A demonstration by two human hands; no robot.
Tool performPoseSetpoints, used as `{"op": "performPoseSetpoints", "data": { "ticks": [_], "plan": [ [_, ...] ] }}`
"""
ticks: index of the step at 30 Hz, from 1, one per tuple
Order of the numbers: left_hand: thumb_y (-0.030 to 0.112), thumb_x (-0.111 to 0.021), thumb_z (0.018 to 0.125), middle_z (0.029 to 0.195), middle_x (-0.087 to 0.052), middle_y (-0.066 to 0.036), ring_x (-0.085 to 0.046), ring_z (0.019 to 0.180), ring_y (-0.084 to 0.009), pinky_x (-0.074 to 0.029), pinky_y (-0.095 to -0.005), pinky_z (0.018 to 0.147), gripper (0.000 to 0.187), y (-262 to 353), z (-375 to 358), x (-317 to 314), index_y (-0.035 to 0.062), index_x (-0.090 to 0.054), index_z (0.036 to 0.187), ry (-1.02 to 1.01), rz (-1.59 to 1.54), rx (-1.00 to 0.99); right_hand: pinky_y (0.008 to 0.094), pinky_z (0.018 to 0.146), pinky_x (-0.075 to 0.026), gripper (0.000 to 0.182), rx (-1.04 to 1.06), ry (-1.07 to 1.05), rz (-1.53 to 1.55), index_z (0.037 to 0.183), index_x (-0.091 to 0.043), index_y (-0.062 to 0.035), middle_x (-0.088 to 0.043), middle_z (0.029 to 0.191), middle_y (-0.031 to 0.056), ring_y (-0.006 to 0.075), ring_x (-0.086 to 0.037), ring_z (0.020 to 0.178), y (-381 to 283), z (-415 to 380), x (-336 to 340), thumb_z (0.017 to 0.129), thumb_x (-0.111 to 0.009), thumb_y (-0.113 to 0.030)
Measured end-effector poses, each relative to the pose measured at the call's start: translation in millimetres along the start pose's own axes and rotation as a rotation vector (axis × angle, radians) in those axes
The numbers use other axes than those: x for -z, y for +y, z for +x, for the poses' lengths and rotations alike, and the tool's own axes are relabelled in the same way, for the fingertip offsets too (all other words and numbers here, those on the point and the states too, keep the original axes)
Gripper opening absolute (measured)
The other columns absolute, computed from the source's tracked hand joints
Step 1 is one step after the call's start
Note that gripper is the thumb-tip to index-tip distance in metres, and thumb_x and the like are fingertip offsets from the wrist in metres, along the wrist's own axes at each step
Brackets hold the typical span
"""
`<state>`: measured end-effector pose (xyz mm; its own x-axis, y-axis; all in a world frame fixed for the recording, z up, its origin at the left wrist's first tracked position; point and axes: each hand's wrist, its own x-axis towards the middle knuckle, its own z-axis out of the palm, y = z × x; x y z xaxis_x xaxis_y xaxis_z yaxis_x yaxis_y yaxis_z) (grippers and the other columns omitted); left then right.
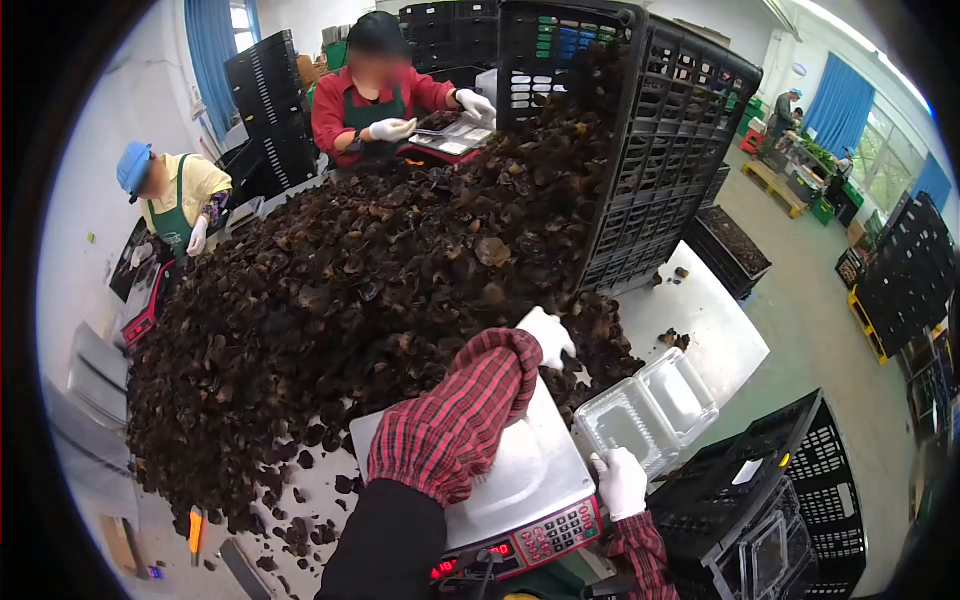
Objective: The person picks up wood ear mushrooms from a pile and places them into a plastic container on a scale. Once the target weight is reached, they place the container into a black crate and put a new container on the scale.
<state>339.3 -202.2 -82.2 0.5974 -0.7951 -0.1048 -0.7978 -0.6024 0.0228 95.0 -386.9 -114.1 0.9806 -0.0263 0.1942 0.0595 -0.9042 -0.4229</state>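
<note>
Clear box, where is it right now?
In the head view, the clear box is open right of centre, its near edge in the right hand, beside the scale.

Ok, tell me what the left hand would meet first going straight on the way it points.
The left hand would probably meet the heap of dark pieces first; depth is unclear here, so it may already be touching them.

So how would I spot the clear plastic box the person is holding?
Start at the big dark heap. Off its near right edge, beside the silver-topped scale, is the open clear plastic box. The gloved right hand holds it, unlike the clear containers in the black crate.
</note>
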Motion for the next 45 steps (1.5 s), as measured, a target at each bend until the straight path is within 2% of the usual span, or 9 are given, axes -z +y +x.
{"op": "performPoseSetpoints", "data": {
  "ticks": [7, 12, 21, 25, 28, 32, 35, 39, 45],
  "plan": [
    [0.025, -0.067, 0.063, 0.083, -0.069, -0.002, -0.066, 0.085, -0.0243, -0.049, -0.0455, 0.072, 0.025, -56, -91, 23, 0.0287, -0.073, 0.087, -0.108, 0.071, 0.357, 0.0430, 0.069, -0.048, 0.023, -0.034, 0.004, 0.011, 0.074, -0.060, -0.0044, -0.059, 0.077, 0.0141, 0.0341, -0.059, 0.078, 3, 0, -5, 0.081, -0.066, -0.026],
    [0.028, -0.065, 0.071, 0.100, -0.066, -0.004, -0.058, 0.097, -0.0297, -0.048, -0.0467, 0.084, 0.033, -100, -235, -22, 0.0186, -0.070, 0.102, 0.042, -0.136, 0.409, 0.0424, 0.069, -0.048, 0.021, -0.031, 0.036, -0.006, 0.076, -0.065, -0.0056, -0.061, 0.077, 0.0129, 0.0333, -0.061, 0.078, 5, 1, -7, 0.081, -0.067, -0.025],
    [0.033, -0.065, 0.072, 0.093, -0.068, -0.008, -0.063, 0.094, -0.0289, -0.051, -0.0392, 0.083, 0.035, -82, -389, 0, 0.0245, -0.069, 0.106, -0.245, -0.149, 0.871, 0.0416, 0.066, -0.048, 0.020, -0.002, 0.063, 0.030, 0.073, -0.063, -0.0048, -0.060, 0.076, 0.0131, 0.0329, -0.061, 0.076, 5, 1, -7, 0.080, -0.069, -0.023],
    [0.029, -0.066, 0.073, 0.087, -0.068, -0.010, -0.064, 0.087, -0.0291, -0.051, -0.0400, 0.079, 0.031, -55, -349, 61, 0.0230, -0.070, 0.103, -0.292, 0.030, 0.826, 0.0433, 0.068, -0.047, 0.019, 0.024, 0.058, 0.042, 0.073, -0.060, -0.0050, -0.059, 0.076, 0.0134, 0.0338, -0.059, 0.076, 3, 1, -6, 0.080, -0.067, -0.020],
    [0.016, -0.062, 0.073, 0.073, -0.062, -0.007, -0.062, 0.072, -0.0266, -0.051, -0.0404, 0.067, 0.016, -49, -254, 68, 0.0138, -0.070, 0.086, 0.273, 0.274, 0.385, 0.0437, 0.067, -0.047, 0.018, 0.008, 0.038, 0.000, 0.073, -0.060, -0.0046, -0.058, 0.075, 0.0136, 0.0341, -0.058, 0.075, 4, 1, -6, 0.080, -0.068, -0.020],
    [0.015, -0.058, 0.078, 0.102, -0.064, -0.008, -0.060, 0.095, -0.0260, -0.048, -0.0390, 0.084, 0.024, -37, -117, 13, 0.0137, -0.067, 0.100, 0.373, -0.044, -0.098, 0.0436, 0.066, -0.047, 0.019, 0.025, 0.054, 0.013, 0.071, -0.059, -0.0049, -0.058, 0.074, 0.0132, 0.0342, -0.058, 0.074, 4, 1, -5, 0.079, -0.068, -0.020],
    [0.030, -0.064, 0.073, 0.119, -0.057, -0.002, -0.056, 0.107, -0.0218, -0.048, -0.0422, 0.083, 0.030, -34, -101, -7, 0.0216, -0.068, 0.102, 0.116, 0.124, 0.125, 0.0431, 0.066, -0.047, 0.019, 0.003, 0.036, 0.012, 0.071, -0.059, -0.0049, -0.058, 0.074, 0.0129, 0.0339, -0.058, 0.074, 0, 1, -1, 0.078, -0.069, -0.019],
    [0.033, -0.069, 0.062, 0.091, -0.066, -0.003, -0.062, 0.086, -0.0267, -0.050, -0.0416, 0.069, 0.032, -59, -151, -4, 0.0241, -0.071, 0.093, -0.181, 0.055, 0.291, 0.0426, 0.065, -0.047, 0.019, -0.011, 0.025, -0.031, 0.072, -0.059, -0.0048, -0.058, 0.074, 0.0123, 0.0331, -0.058, 0.073, 2, 1, -3, 0.077, -0.071, -0.018],
    [0.026, -0.071, 0.060, 0.089, -0.060, 0.000, -0.056, 0.089, -0.0236, -0.049, -0.0408, 0.070, 0.034, -61, -249, -20, 0.0233, -0.071, 0.093, -0.083, 0.037, 0.341, 0.0431, 0.062, -0.045, 0.022, 0.002, 0.089, 0.026, 0.069, -0.056, -0.0044, -0.055, 0.071, 0.0140, 0.0347, -0.056, 0.069, 6, 0, -8, 0.076, -0.072, -0.018]
  ]
}}
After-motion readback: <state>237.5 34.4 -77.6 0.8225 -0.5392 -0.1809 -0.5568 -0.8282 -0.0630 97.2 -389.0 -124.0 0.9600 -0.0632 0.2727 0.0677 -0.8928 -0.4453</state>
